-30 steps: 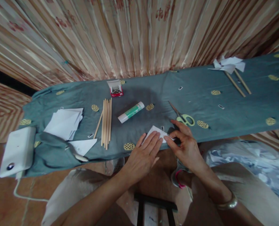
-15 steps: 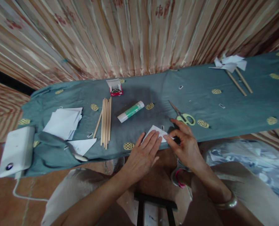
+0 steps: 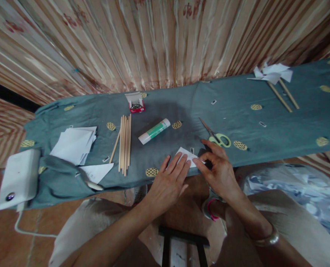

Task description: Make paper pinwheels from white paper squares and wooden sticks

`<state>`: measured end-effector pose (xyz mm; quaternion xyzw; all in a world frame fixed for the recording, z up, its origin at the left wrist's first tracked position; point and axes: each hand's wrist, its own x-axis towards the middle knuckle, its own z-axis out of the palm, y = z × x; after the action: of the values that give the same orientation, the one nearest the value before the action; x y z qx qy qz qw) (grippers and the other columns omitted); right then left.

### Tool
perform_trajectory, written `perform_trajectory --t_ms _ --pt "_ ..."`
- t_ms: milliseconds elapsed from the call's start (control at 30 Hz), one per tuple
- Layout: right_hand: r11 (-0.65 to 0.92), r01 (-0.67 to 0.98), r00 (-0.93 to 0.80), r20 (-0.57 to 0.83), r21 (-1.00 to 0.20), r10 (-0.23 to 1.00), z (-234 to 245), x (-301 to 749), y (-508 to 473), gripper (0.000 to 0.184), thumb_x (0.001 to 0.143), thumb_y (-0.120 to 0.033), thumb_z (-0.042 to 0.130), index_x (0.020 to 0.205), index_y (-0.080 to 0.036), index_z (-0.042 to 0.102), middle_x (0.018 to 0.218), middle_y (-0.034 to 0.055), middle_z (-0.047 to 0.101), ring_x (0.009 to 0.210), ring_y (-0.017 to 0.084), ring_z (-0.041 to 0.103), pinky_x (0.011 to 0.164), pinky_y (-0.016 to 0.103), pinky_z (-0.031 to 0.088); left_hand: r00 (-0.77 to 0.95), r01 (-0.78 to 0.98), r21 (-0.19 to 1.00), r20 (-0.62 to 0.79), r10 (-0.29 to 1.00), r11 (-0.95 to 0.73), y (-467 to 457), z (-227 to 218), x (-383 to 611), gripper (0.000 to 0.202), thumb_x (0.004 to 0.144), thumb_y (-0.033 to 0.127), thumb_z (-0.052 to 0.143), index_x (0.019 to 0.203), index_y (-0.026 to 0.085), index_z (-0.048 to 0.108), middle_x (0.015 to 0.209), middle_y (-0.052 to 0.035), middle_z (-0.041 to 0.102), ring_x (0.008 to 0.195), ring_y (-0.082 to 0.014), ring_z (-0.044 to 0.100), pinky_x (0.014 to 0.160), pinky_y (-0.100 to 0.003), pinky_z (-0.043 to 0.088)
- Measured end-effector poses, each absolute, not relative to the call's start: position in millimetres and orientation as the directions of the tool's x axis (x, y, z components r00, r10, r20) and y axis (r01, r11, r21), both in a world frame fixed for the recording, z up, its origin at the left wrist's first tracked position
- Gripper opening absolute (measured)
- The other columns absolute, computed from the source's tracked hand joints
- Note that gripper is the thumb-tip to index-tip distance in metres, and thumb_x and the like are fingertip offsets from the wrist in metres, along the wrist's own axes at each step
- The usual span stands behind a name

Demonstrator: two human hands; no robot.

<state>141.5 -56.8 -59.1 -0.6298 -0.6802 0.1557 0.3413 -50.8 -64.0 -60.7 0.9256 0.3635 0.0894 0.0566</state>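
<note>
A folded piece of white paper (image 3: 189,155), roughly triangular, lies at the near edge of the cloth-covered table. My left hand (image 3: 169,181) rests flat on it with the fingers stretched out, hiding its left part. At the paper's right corner, my right hand (image 3: 217,168) has its thumb on the sheet and its other fingers bent, so the corner is pinched. Its index finger reaches close to the green-handled scissors (image 3: 220,139), which lie partly spread just beyond. A glue stick (image 3: 154,131) with a green label lies beyond my left hand.
Wooden sticks (image 3: 125,144) lie left of the glue, near a red box of metal pins (image 3: 137,106). Further left are stacked white paper (image 3: 74,144), a cut paper piece (image 3: 96,172), a pencil-like white tip (image 3: 94,185) and a white power bank (image 3: 20,178). Paper pinwheels (image 3: 276,74) lie far right.
Both hands stay in nearly the same place on the folded paper. The view has shifted very slightly; nothing else has visibly moved.
</note>
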Motion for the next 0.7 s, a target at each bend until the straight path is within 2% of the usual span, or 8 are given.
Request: perform_trajectory --t_ms 533,700 --pt "0.159 0.778 0.029 0.287 -0.608 0.957 -61.4 140.1 -56.5 0.026 0.087 -0.039 0.059 0.069 -0.020 0.059 0.131 0.0143 0.058 0.125 0.032 0.050 0.103 0.054 0.039 0.721 0.670 0.140 0.112 0.683 -0.730 -63.8 -62.4 -50.0 0.063 0.093 0.037 0.051 0.145 0.008 0.032 0.153 -0.0157 0.036 0.145 -0.0319 0.024 0.117 -0.050 0.023" --pt "0.159 0.783 0.039 0.302 -0.601 0.952 -60.2 138.4 -58.0 0.026 0.085 -0.044 0.062 0.073 -0.021 0.058 0.131 0.0150 0.058 0.125 0.032 0.050 0.104 0.053 0.040 0.718 0.680 0.133 0.078 0.692 -0.721 -63.7 -60.7 -48.7 0.065 0.092 0.038 0.052 0.145 0.007 0.032 0.154 -0.0171 0.034 0.145 -0.0319 0.025 0.117 -0.051 0.023"
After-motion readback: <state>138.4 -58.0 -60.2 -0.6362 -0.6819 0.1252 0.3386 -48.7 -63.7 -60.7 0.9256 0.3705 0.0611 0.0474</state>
